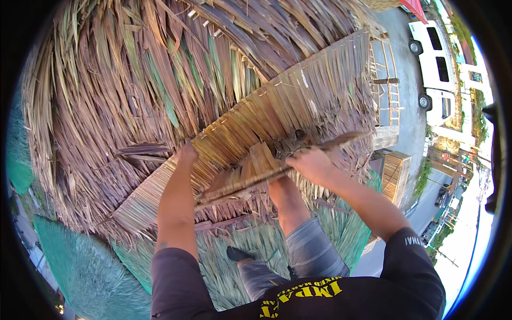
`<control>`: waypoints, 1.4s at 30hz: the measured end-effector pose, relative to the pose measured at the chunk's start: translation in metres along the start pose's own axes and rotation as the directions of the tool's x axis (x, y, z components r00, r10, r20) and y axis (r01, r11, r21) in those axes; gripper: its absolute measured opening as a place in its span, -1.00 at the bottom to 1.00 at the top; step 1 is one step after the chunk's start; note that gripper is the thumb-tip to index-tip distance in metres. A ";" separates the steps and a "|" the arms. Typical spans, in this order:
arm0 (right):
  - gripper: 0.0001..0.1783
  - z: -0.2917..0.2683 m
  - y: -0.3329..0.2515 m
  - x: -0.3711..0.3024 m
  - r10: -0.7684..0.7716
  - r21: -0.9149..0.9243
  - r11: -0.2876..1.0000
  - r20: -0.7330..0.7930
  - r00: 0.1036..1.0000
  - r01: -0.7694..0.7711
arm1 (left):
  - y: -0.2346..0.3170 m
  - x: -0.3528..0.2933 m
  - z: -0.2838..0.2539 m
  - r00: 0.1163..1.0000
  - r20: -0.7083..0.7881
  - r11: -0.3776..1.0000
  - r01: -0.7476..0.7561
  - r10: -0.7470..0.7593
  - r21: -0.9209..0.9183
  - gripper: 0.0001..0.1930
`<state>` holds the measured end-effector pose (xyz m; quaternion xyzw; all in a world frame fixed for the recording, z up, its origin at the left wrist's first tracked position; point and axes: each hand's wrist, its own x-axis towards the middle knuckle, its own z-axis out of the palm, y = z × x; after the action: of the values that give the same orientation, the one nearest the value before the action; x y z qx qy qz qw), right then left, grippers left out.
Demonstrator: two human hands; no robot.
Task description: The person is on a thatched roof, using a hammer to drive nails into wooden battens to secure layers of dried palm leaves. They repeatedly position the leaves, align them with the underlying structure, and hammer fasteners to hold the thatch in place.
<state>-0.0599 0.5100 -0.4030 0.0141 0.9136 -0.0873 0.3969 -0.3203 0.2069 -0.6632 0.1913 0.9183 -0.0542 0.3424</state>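
A long woven palm-leaf thatch panel (288,96) lies slantwise across the thatched roof in front of me, with small light stitches along its upper edge. My left hand (186,153) is closed on that upper edge, toward the panel's lower left part. Nearer to me, a second, shorter thatch strip (245,178) is tilted up from the roof, its leaf ends ragged and dark. My right hand (310,164) grips this strip near its right part, fingers wrapped round it. What lies under the strip is partly hidden.
Brown dry thatch (106,106) covers the slope ahead. My legs rest on green-tinted thatch (256,240), which slopes down at the lower left. Bamboo ladder-like framing (394,90) stands beyond the right edge. Far below are a paved road (402,48) and a white van (438,64).
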 end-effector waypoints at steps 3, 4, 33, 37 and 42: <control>-0.67 0.041 0.000 -0.008 0.022 -0.003 1.000 -0.032 0.999 -0.023 | -0.010 -0.007 -0.009 0.998 0.048 0.998 -0.025 0.028 -0.061 -0.58; -0.65 0.052 0.005 -0.011 0.060 0.000 0.998 -0.024 0.998 -0.060 | -0.012 -0.014 -0.026 0.999 -0.028 0.983 -0.034 0.030 -0.179 -0.62; -0.70 -0.320 -0.341 -0.274 -0.355 -0.169 0.917 -0.762 0.541 0.362 | -0.096 -0.641 -0.455 0.605 -0.745 0.956 -0.242 0.280 0.163 -0.80; -0.70 -0.300 -0.369 -0.277 -0.338 -0.075 0.918 -0.664 0.667 0.390 | -0.113 -0.634 -0.405 0.430 -0.829 0.882 -0.448 0.358 0.149 -0.81; -0.72 -0.248 -0.377 -0.260 -0.367 -0.144 0.918 -0.665 0.650 0.370 | -0.117 -0.610 -0.348 0.502 -0.742 0.777 -0.629 0.446 0.042 -0.74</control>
<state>-0.0970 0.1927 0.0083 -0.1396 0.9777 -0.1568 0.0087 -0.1551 -0.0118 -0.0061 0.4323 0.8681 0.2429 -0.0239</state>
